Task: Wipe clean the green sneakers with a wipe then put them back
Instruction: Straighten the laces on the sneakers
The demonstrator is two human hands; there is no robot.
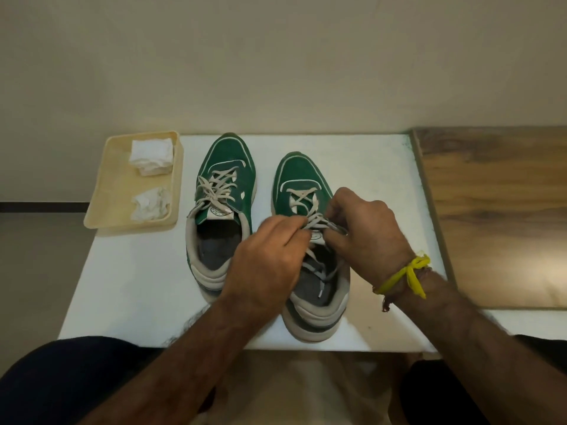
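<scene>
Sneakers side by side, both hands on the laces

Green sneakers stand as a pair on the white tabletop point(362, 167), toes pointing away from the person, the left sneaker point(225, 179) set a little farther back than the right sneaker point(302, 176). Both hands are at the right one. The left hand point(270, 262) pinches the cream laces point(313, 223) near the tongue with its fingers curled in, and the right hand point(362, 228), a yellow thread point(408, 276) tied at its wrist, grips the laces from the other side, fingers bent round them. Loose lace ends trail down into the shoe's opening.

Off to the left, just beside the left sneaker, a pale tray point(106, 191) holds a folded white wipe point(151, 156) at the far end and a crumpled wipe point(150, 204) at the near end. Neither hand holds a wipe.

From the crumpled wipe and the neat placing of the shoes, I'd judge the wiping is done or nearly so, and the step in hand is tidying or tying the right sneaker's laces. The next move would call for drawing the laces snug without dragging the shoe out of line with its partner, then letting go with both hands. The left sneaker's laces look loose too and may want the same attention.
</scene>
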